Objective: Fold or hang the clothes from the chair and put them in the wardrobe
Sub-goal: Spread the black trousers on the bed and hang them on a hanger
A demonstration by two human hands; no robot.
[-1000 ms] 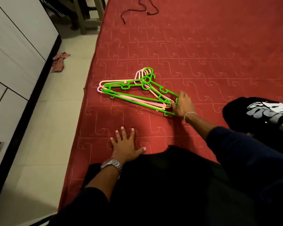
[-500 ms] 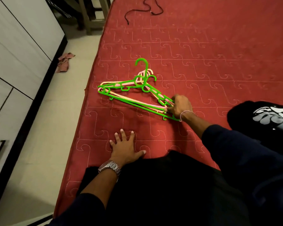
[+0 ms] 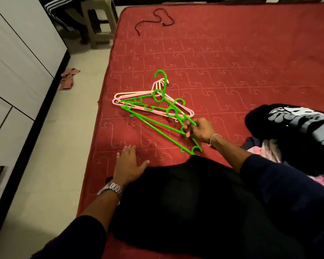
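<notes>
From the head camera, we see our right hand pinching the near shoulder of the green hangers, which lie tangled over the pink hangers near the left edge of the red mattress; we judge we are teasing one free to hang a garment. Our left hand rests flat, fingers straight, on the top edge of the black garment spread at the near edge, likely pinning it smooth. A black printed top sits by the right edge; its pale lettering cannot be read. The wardrobe stands beside the bed's left side.
</notes>
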